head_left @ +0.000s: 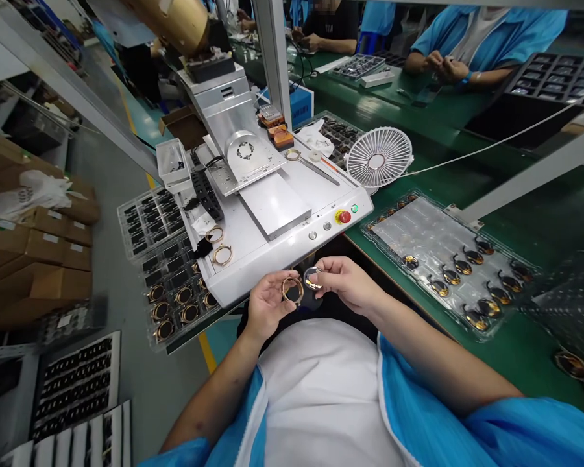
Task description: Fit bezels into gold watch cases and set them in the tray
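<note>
My left hand (268,299) is closed on a gold-rimmed watch case (292,291), dark inside, held by its edge between thumb and fingers. Close beside it, my right hand (341,283) pinches a small round silvery disc (313,278), whose right side the thumb and fingers cover. Both parts hang over my lap, before the front edge of a white press machine (253,271). Two more gold rings (222,255) lie on the machine's left front corner.
A clear tray of round gold-and-black parts (438,259) lies on the green bench at right. Left are trays of black and gold parts (182,295). A white fan (379,157), a red button (344,217) and tweezers (320,172) are ahead. Co-workers sit opposite.
</note>
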`<state>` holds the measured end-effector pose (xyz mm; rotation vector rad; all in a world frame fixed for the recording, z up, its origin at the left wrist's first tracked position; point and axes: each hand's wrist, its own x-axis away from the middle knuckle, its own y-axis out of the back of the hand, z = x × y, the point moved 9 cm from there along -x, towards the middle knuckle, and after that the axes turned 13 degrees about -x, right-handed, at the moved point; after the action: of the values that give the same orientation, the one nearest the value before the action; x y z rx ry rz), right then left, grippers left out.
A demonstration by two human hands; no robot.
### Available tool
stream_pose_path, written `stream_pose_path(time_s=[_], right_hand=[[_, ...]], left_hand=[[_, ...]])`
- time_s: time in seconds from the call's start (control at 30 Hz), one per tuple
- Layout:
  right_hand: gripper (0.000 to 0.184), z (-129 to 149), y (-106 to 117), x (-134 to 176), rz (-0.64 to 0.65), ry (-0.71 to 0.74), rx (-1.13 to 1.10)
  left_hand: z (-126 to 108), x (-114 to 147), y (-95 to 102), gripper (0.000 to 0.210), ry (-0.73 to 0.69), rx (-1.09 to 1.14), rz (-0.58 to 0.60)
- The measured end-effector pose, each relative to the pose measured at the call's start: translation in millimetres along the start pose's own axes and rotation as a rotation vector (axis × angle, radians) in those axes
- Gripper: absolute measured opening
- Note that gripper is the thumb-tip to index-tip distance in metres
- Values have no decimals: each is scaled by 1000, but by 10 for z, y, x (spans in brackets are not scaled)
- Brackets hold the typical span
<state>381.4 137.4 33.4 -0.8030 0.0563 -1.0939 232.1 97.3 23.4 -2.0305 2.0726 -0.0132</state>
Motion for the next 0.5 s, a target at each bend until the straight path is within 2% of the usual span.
stream_pose_path(time_s=[0.13,0.2,0.5], right_hand=[[42,-227,-91,39,-20,-141,-71],[43,-286,-132,64,-38,-154,-68],[29,-116,-276,96,-99,117,130]], left_hand=[[121,44,-16,49,29,83,-56],[171,78,-12,50,35,91,-69],[224,149,103,61,3,0,-118]])
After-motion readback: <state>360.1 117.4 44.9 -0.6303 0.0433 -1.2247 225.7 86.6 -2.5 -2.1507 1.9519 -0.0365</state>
